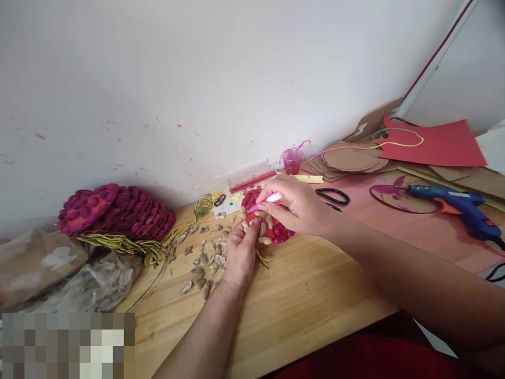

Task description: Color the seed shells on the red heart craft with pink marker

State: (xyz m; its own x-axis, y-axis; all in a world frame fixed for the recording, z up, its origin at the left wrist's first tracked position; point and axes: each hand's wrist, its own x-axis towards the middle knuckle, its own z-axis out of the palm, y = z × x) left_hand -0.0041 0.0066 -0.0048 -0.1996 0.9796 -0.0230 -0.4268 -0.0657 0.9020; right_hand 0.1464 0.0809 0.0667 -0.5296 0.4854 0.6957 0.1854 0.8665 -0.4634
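My right hand (296, 206) is closed around a thin white brush (272, 198) with a pink-stained tip, held over a round red disc (281, 235) covered with peanut shells, some painted magenta. My left hand (240, 252) rests on the wooden table (300, 295) just left of the disc, its fingers curled and pinching at a shell on the disc's edge. Several unpainted peanut shells (205, 258) lie scattered left of that hand.
A stack of finished magenta shell discs (118, 210) with yellow-green cords lies at the left. A small cup of pink paint (292, 160) stands by the wall. Black scissors (333, 196), a blue glue gun (457, 206), cardboard circles (349, 158) and red paper (437, 142) lie at the right.
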